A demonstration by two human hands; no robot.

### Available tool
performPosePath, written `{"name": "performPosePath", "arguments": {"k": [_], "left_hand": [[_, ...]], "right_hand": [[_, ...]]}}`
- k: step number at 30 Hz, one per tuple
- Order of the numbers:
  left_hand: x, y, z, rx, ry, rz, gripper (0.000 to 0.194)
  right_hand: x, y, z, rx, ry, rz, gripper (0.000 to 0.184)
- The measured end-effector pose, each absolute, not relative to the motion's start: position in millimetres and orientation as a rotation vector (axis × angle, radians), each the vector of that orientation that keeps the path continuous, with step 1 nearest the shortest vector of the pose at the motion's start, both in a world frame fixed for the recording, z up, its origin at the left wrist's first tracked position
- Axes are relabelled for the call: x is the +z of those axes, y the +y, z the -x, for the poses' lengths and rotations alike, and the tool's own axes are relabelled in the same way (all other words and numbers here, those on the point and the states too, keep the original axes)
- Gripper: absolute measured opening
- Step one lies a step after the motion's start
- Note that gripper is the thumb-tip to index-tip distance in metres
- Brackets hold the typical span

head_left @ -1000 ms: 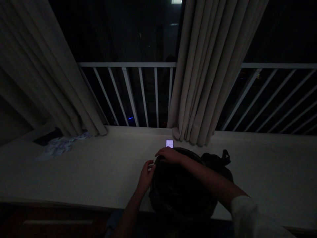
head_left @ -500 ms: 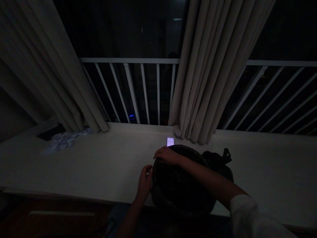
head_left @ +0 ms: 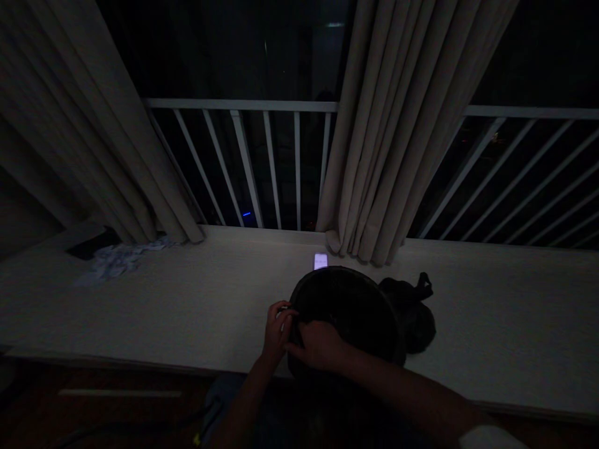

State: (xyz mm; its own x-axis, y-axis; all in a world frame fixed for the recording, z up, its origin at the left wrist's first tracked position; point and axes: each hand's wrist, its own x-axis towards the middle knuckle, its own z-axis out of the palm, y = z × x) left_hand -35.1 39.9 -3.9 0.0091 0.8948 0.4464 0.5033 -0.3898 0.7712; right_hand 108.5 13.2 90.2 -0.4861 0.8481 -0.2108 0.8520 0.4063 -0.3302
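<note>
Dim scene, nearest first: right hand (head_left: pixel 321 344) resting fingers-down on the near-left edge of the dark bag (head_left: pixel 349 318), left hand (head_left: pixel 277 327) curled against the bag's left rim just beside it — grip on anything too dark to tell for either hand. Bag sitting on the pale ledge (head_left: pixel 178 312) near its front edge, a dark strap bundle (head_left: pixel 412 305) touching its right side, a lit phone (head_left: pixel 321 260) lying just behind it. Farther back — crumpled patterned cloth (head_left: pixel 119 259) at far left, beige curtains (head_left: pixel 388 137) hanging down to the ledge, white railing (head_left: pixel 243 106) against black night.
</note>
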Motion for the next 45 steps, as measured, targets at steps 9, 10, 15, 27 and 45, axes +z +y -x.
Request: {"name": "performPosePath", "arguments": {"k": [9,10,15,27,45], "left_hand": [[-6.2,37.4,27.9,1.486,1.494,-1.727,0.052],[-6.3,36.2,27.2,1.504,1.525,-1.618,0.051],[-11.1,30.5,26.2,1.365,1.632,-1.031,0.055],[-3.6,35.3,9.9,1.366,1.513,-0.975,0.054],[4.4,39.7,10.1,1.308,1.494,-0.973,0.045]], "right_hand": [[87.6,1.6,-90.9,-0.516,2.547,-1.694,0.039],[88.4,0.2,-92.7,-0.54,2.536,-1.705,0.042],[91.0,-5.7,-102.5,-0.628,2.486,-1.78,0.053],[91.6,-17.2,-89.2,-0.5,2.466,-1.825,0.027],[86.2,-16.9,-95.5,-0.521,2.515,-1.784,0.031]]}}
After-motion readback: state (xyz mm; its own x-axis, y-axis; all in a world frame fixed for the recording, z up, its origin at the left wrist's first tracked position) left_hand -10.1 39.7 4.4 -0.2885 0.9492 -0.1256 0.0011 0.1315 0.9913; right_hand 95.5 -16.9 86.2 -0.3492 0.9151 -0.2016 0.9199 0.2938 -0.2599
